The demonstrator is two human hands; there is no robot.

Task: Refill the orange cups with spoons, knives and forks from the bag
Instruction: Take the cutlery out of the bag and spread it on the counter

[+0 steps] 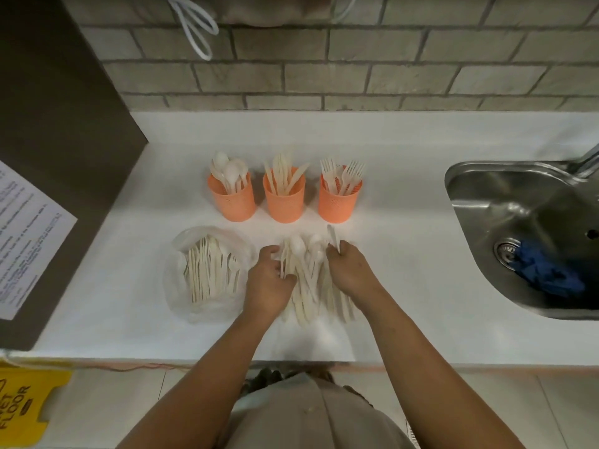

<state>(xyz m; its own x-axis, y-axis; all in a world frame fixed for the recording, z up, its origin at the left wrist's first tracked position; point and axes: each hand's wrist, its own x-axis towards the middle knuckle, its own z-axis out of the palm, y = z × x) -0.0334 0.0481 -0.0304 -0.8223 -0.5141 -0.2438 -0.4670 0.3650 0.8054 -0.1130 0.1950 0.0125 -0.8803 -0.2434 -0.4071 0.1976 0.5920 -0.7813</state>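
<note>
Three orange cups stand in a row on the white counter: the left cup point(232, 198) holds spoons, the middle cup point(284, 199) knives, the right cup point(338, 199) forks. A clear plastic bag point(181, 286) with several cream utensils lies at the front left. A loose pile of cutlery point(308, 286) lies in front of the cups, between my hands. My left hand point(266, 283) rests on the pile's left side, fingers curled round some pieces. My right hand point(351, 270) pinches a single white utensil point(334, 236) that sticks up toward the fork cup.
A steel sink point(505, 202) with a blue cloth point(547, 270) by its drain lies at the right. A dark cabinet side with a paper notice point(22, 234) stands at the left. A brick wall runs behind the counter. A yellow wet-floor sign point(22, 403) stands on the floor.
</note>
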